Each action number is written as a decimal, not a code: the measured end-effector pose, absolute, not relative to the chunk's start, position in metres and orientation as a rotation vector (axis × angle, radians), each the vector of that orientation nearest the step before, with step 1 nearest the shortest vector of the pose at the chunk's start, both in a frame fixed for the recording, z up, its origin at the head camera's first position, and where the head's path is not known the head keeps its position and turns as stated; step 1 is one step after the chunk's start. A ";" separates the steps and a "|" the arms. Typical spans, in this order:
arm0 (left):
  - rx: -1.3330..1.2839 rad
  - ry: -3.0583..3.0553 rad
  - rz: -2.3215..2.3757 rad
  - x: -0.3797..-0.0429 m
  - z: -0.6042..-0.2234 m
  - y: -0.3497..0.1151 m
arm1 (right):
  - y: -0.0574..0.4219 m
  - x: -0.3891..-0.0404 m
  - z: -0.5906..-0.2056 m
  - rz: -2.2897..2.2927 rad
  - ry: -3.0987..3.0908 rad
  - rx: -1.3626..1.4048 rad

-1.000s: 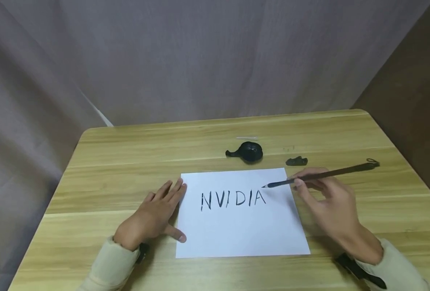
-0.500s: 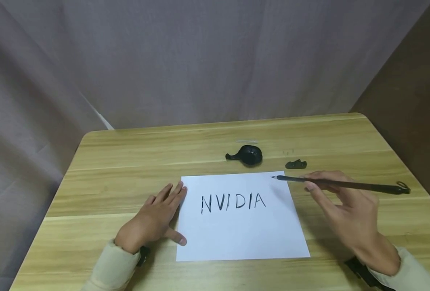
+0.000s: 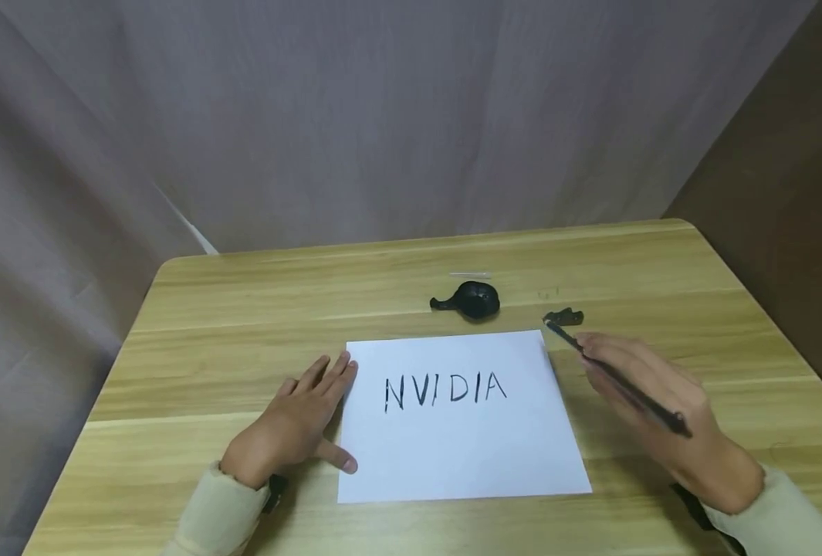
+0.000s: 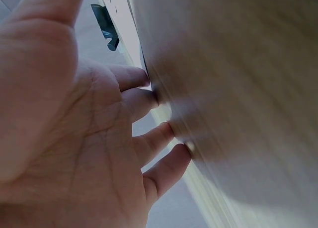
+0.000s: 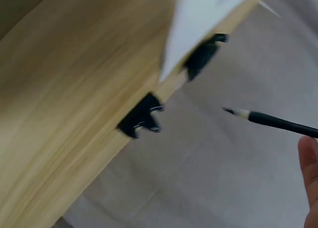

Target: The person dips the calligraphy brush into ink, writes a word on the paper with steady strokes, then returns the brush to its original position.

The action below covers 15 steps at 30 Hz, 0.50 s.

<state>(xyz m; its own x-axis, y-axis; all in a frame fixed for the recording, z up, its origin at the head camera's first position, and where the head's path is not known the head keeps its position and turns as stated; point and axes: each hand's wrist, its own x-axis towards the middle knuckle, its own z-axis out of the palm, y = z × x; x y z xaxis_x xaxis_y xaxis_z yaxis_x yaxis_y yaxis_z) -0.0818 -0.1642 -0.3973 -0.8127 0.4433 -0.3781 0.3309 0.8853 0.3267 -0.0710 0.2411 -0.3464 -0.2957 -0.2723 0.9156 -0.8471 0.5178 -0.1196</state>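
Note:
My right hand (image 3: 654, 409) holds a calligraphy brush (image 3: 615, 377) above the table, to the right of the white paper (image 3: 452, 455). The brush's dark tip points away from me and overlaps the left end of a small black brush rest (image 3: 567, 316) in the head view. From the right wrist, the brush (image 5: 283, 124) has a black tip with a pale band, and the brush rest (image 5: 141, 116) shows several peaks. My left hand (image 3: 289, 425) rests at the paper's left edge, fingers spread, with fingertips and thumb on the margin. "NVIDIA" stands in black strokes on the paper.
Behind the paper lies a black gourd-shaped dish (image 3: 478, 300), its stem to the left. A thin clear stick (image 3: 470, 274) lies beyond it. The wooden table (image 3: 244, 301) ends at a grey curtain (image 3: 383, 116).
My right hand has moved right, off the paper. The brush has swung round, its tip going from above the letters to the brush rest. My left hand has stayed in place.

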 end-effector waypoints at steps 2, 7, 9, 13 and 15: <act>0.569 2.597 0.347 -0.080 -0.398 -0.164 | 0.247 -0.071 -0.351 0.651 -1.850 0.987; 0.578 2.602 0.349 -0.079 -0.398 -0.163 | 0.267 -0.074 -0.362 0.418 -1.984 1.154; 0.580 2.608 0.344 -0.079 -0.398 -0.163 | 0.276 -0.079 -0.368 0.368 -2.029 1.222; 0.584 2.609 0.343 -0.080 -0.397 -0.164 | 0.297 -0.089 -0.385 0.240 -2.098 1.336; 0.580 2.608 0.337 -0.081 -0.396 -0.165 | 0.307 -0.093 -0.392 0.142 -2.137 1.371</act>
<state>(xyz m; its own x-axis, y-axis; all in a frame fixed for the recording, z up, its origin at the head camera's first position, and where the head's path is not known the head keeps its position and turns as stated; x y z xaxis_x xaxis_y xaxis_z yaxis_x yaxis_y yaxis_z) -0.0809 -0.1652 -0.3963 -0.8131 0.4507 -0.3685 0.3422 0.8821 0.3237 -0.0935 0.3073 -0.3921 -0.2950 -0.7958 0.5288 -0.8590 0.4632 0.2180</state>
